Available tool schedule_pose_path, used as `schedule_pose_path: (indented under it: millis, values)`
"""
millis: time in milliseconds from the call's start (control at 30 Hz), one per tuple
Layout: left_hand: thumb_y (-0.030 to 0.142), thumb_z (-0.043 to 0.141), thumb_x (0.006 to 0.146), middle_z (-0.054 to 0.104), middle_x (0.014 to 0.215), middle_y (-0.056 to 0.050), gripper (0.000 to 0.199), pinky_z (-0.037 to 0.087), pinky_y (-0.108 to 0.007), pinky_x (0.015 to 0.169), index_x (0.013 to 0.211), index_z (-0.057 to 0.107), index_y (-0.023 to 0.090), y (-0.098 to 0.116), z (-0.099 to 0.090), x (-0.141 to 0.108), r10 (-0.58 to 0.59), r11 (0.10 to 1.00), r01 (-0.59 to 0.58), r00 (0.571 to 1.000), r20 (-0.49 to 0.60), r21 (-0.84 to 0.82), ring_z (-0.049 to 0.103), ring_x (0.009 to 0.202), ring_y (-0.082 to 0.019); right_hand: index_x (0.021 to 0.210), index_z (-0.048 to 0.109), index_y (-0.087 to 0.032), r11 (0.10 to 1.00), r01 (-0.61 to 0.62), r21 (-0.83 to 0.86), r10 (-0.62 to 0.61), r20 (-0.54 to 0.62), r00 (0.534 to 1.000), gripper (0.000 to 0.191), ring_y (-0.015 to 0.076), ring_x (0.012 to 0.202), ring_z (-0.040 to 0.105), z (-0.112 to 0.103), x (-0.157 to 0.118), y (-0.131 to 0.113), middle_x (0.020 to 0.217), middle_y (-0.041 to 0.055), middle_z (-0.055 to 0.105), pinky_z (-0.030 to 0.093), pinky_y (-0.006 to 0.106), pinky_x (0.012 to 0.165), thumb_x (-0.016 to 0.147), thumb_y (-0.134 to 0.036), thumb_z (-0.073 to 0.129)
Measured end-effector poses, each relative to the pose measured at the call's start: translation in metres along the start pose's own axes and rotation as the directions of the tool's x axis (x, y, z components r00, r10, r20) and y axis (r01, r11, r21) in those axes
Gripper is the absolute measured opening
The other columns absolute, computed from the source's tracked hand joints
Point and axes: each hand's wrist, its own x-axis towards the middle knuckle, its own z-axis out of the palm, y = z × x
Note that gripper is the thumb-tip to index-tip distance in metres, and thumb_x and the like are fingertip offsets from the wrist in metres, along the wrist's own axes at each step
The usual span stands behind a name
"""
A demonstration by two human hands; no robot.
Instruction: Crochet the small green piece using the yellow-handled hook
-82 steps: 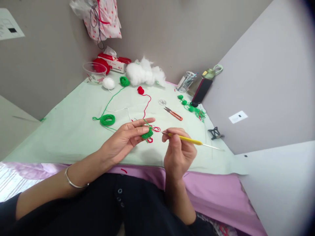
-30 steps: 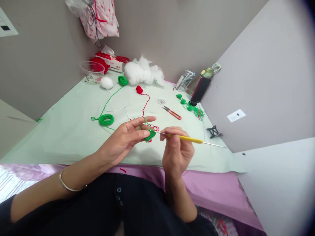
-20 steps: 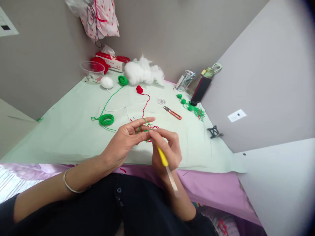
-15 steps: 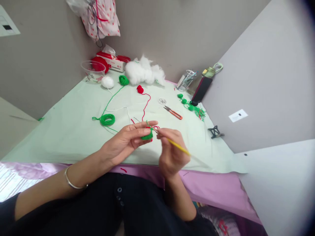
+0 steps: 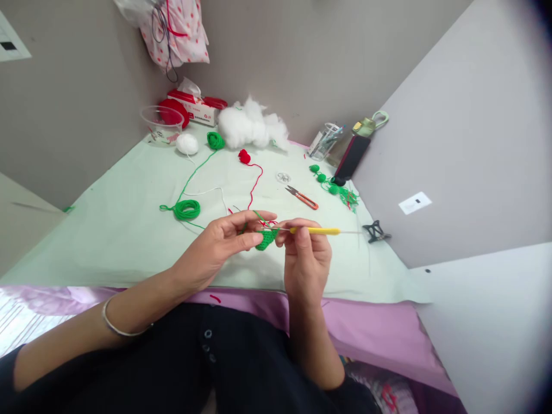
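Note:
Between my hands is a small green crocheted piece (image 5: 267, 238), pinched at its left side by my left hand (image 5: 224, 241), with green yarn running over the fingers. My right hand (image 5: 306, 253) grips a crochet hook with a yellow handle (image 5: 317, 231), held nearly level, its metal shaft pointing left at the piece's top edge. Red yarn (image 5: 268, 223) shows just behind the piece. Left of my hands lies a coil of green yarn (image 5: 187, 210). A strand of red yarn leads back to a small red ball (image 5: 244, 156).
Orange-handled snips (image 5: 302, 197) and a small clear dish (image 5: 283, 177) lie beyond my hands. White stuffing (image 5: 250, 123), a tissue box (image 5: 196, 109) and a clear tub (image 5: 163, 129) stand at the back. Rightward are green balls (image 5: 321, 177), a bottle (image 5: 364, 127) and a black stand (image 5: 376, 231).
The yellow hook has swung from a downward slant to nearly level, and my right hand has turned with it. The green piece is tilted differently and shows more of its side.

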Motion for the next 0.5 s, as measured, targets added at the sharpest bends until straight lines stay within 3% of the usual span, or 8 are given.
schedule_pose_path:
  millis: [100, 267, 400, 500]
  values:
    - [0.025, 0.080, 0.087, 0.064, 0.090, 0.000, 0.027, 0.045, -0.030, 0.086, 0.113, 0.083, 0.027, 0.002, 0.000, -0.001, 0.021, 1.000, -0.021, 0.999, -0.028, -0.005, 0.056, 0.089, -0.017, 0.095, 0.074, -0.024, 0.999, -0.024, 0.033, 0.023, 0.012, 1.000, 0.017, 0.0102, 0.063, 0.064, 0.000, 0.002, -0.001, 0.081, 0.0000, 0.075, 0.053, 0.025, 0.060, 0.101, -0.035, 0.063]
    - [0.024, 0.078, 0.089, 0.067, 0.093, 0.000, 0.029, 0.046, -0.030, 0.089, 0.118, 0.081, 0.029, 0.002, -0.002, -0.002, 0.085, 0.992, -0.084, 0.996, -0.005, 0.089, 0.058, 0.092, -0.017, 0.097, 0.072, -0.023, 0.998, 0.011, -0.054, -0.009, 0.032, 0.999, 0.018, 0.0123, 0.068, 0.067, -0.001, -0.002, -0.006, 0.086, 0.0016, 0.077, 0.058, 0.029, 0.065, 0.103, -0.035, 0.059]
    - [0.023, 0.078, 0.090, 0.067, 0.091, 0.001, 0.029, 0.044, -0.031, 0.090, 0.118, 0.081, 0.029, 0.004, -0.004, -0.002, 0.111, 0.978, -0.105, 0.994, -0.020, 0.182, 0.058, 0.090, -0.017, 0.102, 0.072, -0.024, 0.963, 0.144, -0.227, -0.130, 0.073, 0.989, 0.019, 0.0140, 0.073, 0.070, -0.002, -0.005, -0.013, 0.091, 0.0027, 0.078, 0.060, 0.032, 0.069, 0.105, -0.029, 0.055]
    - [0.024, 0.078, 0.089, 0.065, 0.088, 0.000, 0.028, 0.043, -0.032, 0.088, 0.117, 0.082, 0.027, 0.005, -0.003, -0.003, 0.143, 0.960, -0.126, 0.989, -0.050, 0.250, 0.057, 0.088, -0.018, 0.109, 0.072, -0.026, 0.880, 0.296, -0.371, -0.253, 0.161, 0.954, 0.022, 0.0153, 0.075, 0.071, -0.002, -0.008, -0.013, 0.094, 0.0029, 0.078, 0.062, 0.034, 0.068, 0.106, -0.023, 0.050]
